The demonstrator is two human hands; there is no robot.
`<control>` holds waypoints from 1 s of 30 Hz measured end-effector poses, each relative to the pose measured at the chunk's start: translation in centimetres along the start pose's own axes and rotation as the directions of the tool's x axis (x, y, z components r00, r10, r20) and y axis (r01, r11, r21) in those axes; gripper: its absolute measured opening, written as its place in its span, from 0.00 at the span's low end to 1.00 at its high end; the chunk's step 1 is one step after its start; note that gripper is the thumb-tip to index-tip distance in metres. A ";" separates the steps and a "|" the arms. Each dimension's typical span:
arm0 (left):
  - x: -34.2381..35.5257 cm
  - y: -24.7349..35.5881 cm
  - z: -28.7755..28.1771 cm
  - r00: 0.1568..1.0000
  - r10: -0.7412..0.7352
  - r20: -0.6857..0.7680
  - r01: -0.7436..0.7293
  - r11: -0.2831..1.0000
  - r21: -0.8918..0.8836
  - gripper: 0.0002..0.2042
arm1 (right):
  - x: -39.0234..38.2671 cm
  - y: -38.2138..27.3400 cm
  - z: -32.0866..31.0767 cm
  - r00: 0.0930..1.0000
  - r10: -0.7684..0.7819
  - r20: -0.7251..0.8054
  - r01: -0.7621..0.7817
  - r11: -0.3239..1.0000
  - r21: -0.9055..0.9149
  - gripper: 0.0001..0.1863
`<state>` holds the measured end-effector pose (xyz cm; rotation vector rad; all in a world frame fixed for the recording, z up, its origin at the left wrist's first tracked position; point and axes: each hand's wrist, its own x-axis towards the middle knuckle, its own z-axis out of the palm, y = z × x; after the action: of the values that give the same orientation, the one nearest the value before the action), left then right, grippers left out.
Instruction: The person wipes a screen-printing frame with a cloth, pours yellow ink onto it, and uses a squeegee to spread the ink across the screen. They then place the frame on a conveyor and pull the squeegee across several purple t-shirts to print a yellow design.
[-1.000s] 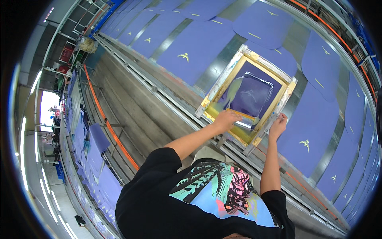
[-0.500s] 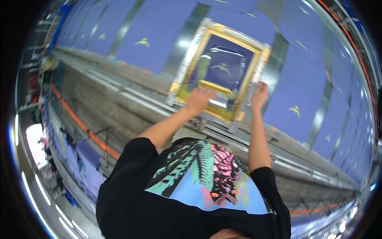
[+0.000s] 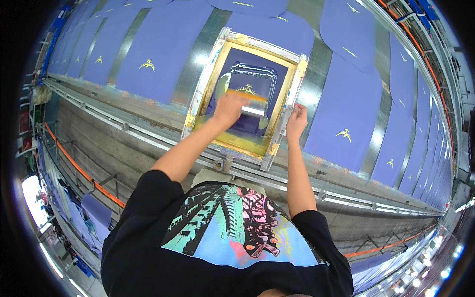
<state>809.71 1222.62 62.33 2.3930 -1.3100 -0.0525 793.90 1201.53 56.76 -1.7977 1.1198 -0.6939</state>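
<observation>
A screen-printing frame [image 3: 221,48] with a pale, taped border lies flat on the long table in front of me. Inside it, my left hand [image 3: 230,109] is closed on a squeegee [image 3: 254,105] with an orange-yellow upper edge and a shiny blade side. Wet, glossy ink [image 3: 253,70] borders the dark mesh, and a yellow winged motif [image 3: 246,89] shows just beyond the squeegee. My right hand [image 3: 297,120] has its fingers curled at the frame's right side rail [image 3: 283,121]; whether they grip it is partly hidden.
Blue-purple fabric panels [image 3: 346,106] with small yellow prints lie in rows on the metal tabletop [image 3: 316,79] on both sides. A metal rail [image 3: 346,197] runs along the table's near edge. Below it are an orange pipe [image 3: 89,168] and hanging fabric [image 3: 96,210].
The squeegee in my left hand has moved farther from me across the screen. My view has shifted, so frame and table appear farther left. The right hand stays beside the frame's right rail.
</observation>
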 end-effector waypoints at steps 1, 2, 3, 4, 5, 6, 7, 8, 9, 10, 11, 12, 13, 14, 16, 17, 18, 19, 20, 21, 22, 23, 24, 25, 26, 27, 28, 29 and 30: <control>-1.8 0.4 -0.2 0.999 0.041 -0.007 -0.041 0.999 0.007 0.19 | 0.2 0.3 0.2 0.999 -0.029 -0.030 0.029 1.000 0.010 0.10; -3.3 0.9 -0.6 0.996 0.081 -0.023 -0.080 0.996 0.029 0.19 | 0.1 -0.2 0.0 1.000 -0.005 -0.009 0.005 1.000 -0.004 0.10; -3.9 1.1 -0.9 0.992 0.123 -0.037 -0.121 0.991 0.050 0.19 | 0.0 -0.6 -0.2 1.000 0.021 0.009 -0.021 1.000 -0.019 0.10; -3.2 0.8 -0.9 0.996 0.087 -0.015 -0.087 0.996 -0.008 0.19 | -0.1 -0.9 -0.3 0.999 0.049 0.024 -0.048 0.998 -0.035 0.10; -1.6 0.6 -1.5 0.999 0.052 0.005 -0.051 0.997 -0.066 0.18 | -0.1 -1.1 -0.4 0.999 0.028 0.020 -0.028 0.999 -0.030 0.10; 0.3 0.2 -1.9 0.999 0.022 0.030 -0.018 0.992 -0.126 0.18 | -0.1 -0.9 -0.4 1.000 0.010 0.010 -0.009 1.000 -0.028 0.10; 3.0 -0.1 -2.1 0.990 -0.098 0.106 0.102 0.994 -0.037 0.18 | 0.0 -0.8 -0.3 1.000 -0.010 0.002 0.010 1.000 -0.024 0.10; 6.1 0.0 -3.1 0.974 -0.169 0.151 0.179 0.982 -0.054 0.19 | 0.1 -0.7 -0.5 1.000 0.002 0.008 -0.002 1.000 -0.030 0.10; 8.5 -1.0 -3.0 0.982 -0.155 0.112 0.153 0.988 0.020 0.19 | 0.1 -0.9 -0.4 1.000 0.011 0.025 -0.010 0.999 -0.031 0.10; 10.3 -2.3 -2.7 0.988 -0.133 0.081 0.123 0.985 0.119 0.20 | -0.2 -1.0 -0.4 0.999 0.024 0.045 -0.023 0.999 -0.031 0.10; 11.9 -2.6 -2.7 0.972 -0.188 0.144 0.180 0.981 0.068 0.19 | -0.2 -0.8 -0.4 0.999 -0.010 0.033 0.010 1.000 -0.028 0.10; 12.4 -1.8 -2.7 0.959 -0.222 0.175 0.210 0.974 0.084 0.19 | -0.2 -0.7 -0.5 0.999 -0.037 0.015 0.037 0.999 -0.028 0.10; 12.5 -1.1 -2.7 0.944 -0.258 0.203 0.242 0.965 0.103 0.19 | -0.2 -0.5 -0.4 0.998 -0.066 0.001 0.066 0.997 -0.027 0.10; 11.4 -0.6 -2.1 0.939 -0.254 0.230 0.231 0.965 0.122 0.19 | -0.5 -0.3 -0.5 0.999 -0.038 0.008 0.039 0.999 -0.026 0.10; 8.7 0.3 -1.3 0.931 -0.239 0.276 0.201 0.966 0.160 0.18 | -0.2 0.0 -0.4 1.000 0.011 0.013 -0.010 1.000 -0.019 0.11; 5.9 -0.4 0.0 0.967 -0.166 0.196 0.140 0.981 0.137 0.16 | -0.2 0.0 -0.1 0.999 0.015 0.032 -0.014 1.000 -0.017 0.11; 3.3 -0.2 0.6 0.983 -0.105 0.148 0.089 0.990 0.113 0.17 | -0.1 0.4 -0.1 0.999 0.022 0.042 -0.021 1.000 -0.022 0.11; 0.9 0.3 0.5 0.989 -0.025 0.145 0.013 0.996 0.086 0.17 | 0.1 1.0 0.0 0.999 0.024 0.049 -0.023 0.999 -0.027 0.11; -1.9 0.7 0.8 0.994 -0.039 0.101 0.030 0.996 0.089 0.18 | 0.2 1.9 0.5 0.999 -0.017 0.030 0.016 0.999 0.032 0.12; -3.7 1.6 0.9 0.996 0.016 0.084 -0.018 0.999 0.029 0.17 | 0.8 3.8 0.5 0.999 -0.047 0.023 0.046 0.999 0.019 0.11; -5.1 1.8 0.6 0.996 0.048 0.080 -0.046 0.999 -0.028 0.19 | 1.3 5.3 0.7 0.997 -0.077 0.017 0.077 0.997 0.011 0.10; -6.3 2.0 0.4 0.990 0.069 0.124 -0.065 0.997 -0.033 0.21 | 2.0 5.9 0.8 0.994 -0.112 0.018 0.112 0.994 0.004 0.09; -7.9 1.7 0.1 0.984 0.068 0.164 -0.064 0.998 -0.030 0.23 | 1.5 4.9 0.6 0.996 -0.062 0.058 0.060 0.997 0.039 0.09; -9.1 1.5 0.1 0.985 0.100 0.143 -0.097 0.995 -0.030 0.25 | 1.5 3.7 0.3 0.995 -0.023 0.099 0.016 0.997 0.076 0.09; -9.5 0.9 -0.4 0.981 0.149 0.128 -0.146 0.989 -0.029 0.27 | 2.4 3.1 -0.1 0.994 -0.094 0.050 0.092 0.995 0.037 0.09; -9.3 0.3 -1.4 0.984 0.159 0.083 -0.156 0.987 -0.041 0.27 | 2.8 2.5 0.1 0.988 -0.152 -0.005 0.151 0.988 -0.014 0.09; -10.0 -0.4 -2.6 0.986 0.159 0.055 -0.156 0.986 -0.059 0.28 | 1.8 0.3 1.2 0.990 -0.137 -0.014 0.137 0.990 -0.011 0.10; -11.4 -1.1 -3.4 0.989 0.147 0.025 -0.145 0.986 -0.077 0.28 | 0.7 -3.1 1.7 0.992 -0.126 -0.011 0.126 0.992 -0.010 0.10; -12.2 -2.5 -4.4 0.994 0.105 0.041 -0.102 0.992 -0.081 0.30 | -0.1 -6.0 2.7 0.993 -0.118 -0.029 0.118 0.993 -0.009 0.10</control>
<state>805.91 1235.19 63.46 2.2671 -1.4242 -0.1265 798.46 1203.94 60.83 -1.8774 1.0425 -0.7890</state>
